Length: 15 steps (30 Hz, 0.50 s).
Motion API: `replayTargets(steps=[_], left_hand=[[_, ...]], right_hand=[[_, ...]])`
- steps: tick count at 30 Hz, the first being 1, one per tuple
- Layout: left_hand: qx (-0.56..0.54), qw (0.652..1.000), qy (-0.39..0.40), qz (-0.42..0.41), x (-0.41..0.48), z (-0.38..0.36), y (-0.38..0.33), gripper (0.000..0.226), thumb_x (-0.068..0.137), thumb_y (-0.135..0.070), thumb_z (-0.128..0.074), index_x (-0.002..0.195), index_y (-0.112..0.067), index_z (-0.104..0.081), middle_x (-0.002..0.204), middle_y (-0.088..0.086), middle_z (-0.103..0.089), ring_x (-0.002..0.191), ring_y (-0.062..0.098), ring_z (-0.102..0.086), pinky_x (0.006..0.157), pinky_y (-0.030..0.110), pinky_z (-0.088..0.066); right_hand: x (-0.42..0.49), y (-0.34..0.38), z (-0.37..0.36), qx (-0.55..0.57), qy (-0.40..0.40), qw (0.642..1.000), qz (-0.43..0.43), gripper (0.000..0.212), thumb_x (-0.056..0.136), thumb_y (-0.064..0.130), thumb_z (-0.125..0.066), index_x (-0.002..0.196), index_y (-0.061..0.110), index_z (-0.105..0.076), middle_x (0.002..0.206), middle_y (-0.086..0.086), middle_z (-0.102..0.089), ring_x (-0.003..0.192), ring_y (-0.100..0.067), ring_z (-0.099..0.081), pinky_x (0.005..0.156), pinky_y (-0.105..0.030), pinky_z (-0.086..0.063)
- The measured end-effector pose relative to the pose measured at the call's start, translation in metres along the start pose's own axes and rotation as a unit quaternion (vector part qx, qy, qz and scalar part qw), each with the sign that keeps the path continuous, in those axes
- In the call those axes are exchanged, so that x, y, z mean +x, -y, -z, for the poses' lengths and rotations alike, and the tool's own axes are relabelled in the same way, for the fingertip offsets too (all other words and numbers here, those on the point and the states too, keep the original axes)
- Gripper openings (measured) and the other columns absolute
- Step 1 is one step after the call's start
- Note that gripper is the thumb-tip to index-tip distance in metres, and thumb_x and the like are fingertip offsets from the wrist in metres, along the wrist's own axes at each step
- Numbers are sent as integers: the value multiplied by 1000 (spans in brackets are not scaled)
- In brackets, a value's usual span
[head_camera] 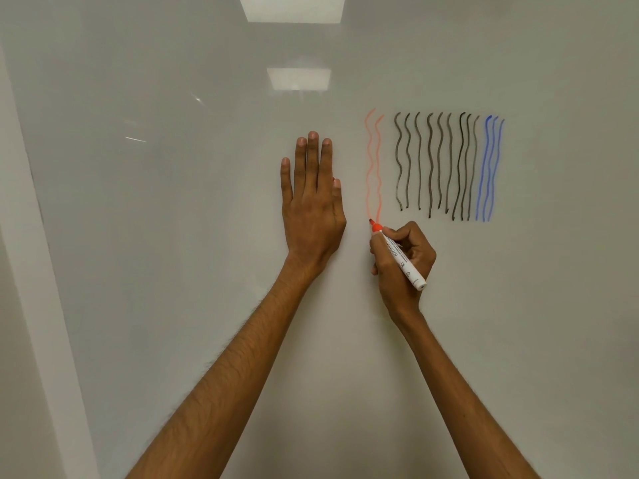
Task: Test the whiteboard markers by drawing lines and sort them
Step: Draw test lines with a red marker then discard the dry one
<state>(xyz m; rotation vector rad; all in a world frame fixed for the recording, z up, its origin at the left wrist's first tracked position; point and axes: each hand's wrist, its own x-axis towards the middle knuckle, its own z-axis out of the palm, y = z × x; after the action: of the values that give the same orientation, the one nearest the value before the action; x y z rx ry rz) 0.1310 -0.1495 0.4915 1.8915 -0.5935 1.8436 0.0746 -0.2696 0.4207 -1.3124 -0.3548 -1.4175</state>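
While left hand (pixel 311 209) presses whiteboard (pixel 173 236) flat | right hand (pixel 394 283) grips marker (pixel 398 256) — beneath red lines (pixel 373 167)

I see a pale strip (pixel 27 254); to the right of it are an upper light reflection (pixel 293 6) and a lower light reflection (pixel 299 78).

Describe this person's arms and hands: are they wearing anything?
The left hand and right hand are bare: no gloves, rings or watch visible. The left forearm and right forearm show no sleeves, only fine hair. Nails are short.
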Motion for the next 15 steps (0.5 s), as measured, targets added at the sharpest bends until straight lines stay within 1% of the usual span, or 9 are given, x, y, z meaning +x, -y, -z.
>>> replayTargets(steps=[3,6,7,11,13,15], left_hand=[[-2,1000,1,3,-1,1,-1,53,105,-21,-33,155,-6,-24,163,14,-21,152,29,-15,125,45,-7],[-3,1000,1,4,-2,1,-1,54,104,-20,-35,155,-6,-24,163,14,-21,152,29,-15,125,45,-5],[-3,1000,1,5,-1,2,-1,54,104,-19,-35,155,-6,-24,163,14,-21,152,29,-15,125,45,-6],[-5,1000,7,7,-2,4,-2,53,104,-20,-32,155,-6,-24,163,14,-20,152,28,-14,125,45,-7],[-7,1000,8,8,-3,5,-3,54,104,-19,-33,155,-6,-23,163,14,-19,153,28,-13,125,45,-7],[-8,1000,7,6,-4,5,-3,54,105,-19,-33,156,-6,-22,164,13,-18,153,27,-12,125,45,-7]], right_hand=[[-4,3,1,-1,8,1000,-6,25,77,28,-68,65,20,-47,61,-12,-50,49,-39,-50,51,-39,-54],[-3,5,1,13,20,1000,-7,27,76,26,-66,64,11,-46,61,-19,-48,50,-42,-48,66,-38,-57],[-2,4,2,14,23,1000,-11,28,76,25,-67,64,9,-47,61,-20,-49,51,-43,-48,66,-39,-57],[5,6,3,9,26,999,-21,29,76,19,-69,65,5,-47,63,-22,-53,53,-42,-52,50,-43,-52],[14,13,1,15,22,1000,-7,26,80,16,-70,68,4,-50,66,-18,-57,55,-40,-56,49,-42,-52],[30,27,-6,25,36,999,24,19,84,13,-72,74,8,-56,71,-14,-63,58,-35,-60,48,-40,-53]])
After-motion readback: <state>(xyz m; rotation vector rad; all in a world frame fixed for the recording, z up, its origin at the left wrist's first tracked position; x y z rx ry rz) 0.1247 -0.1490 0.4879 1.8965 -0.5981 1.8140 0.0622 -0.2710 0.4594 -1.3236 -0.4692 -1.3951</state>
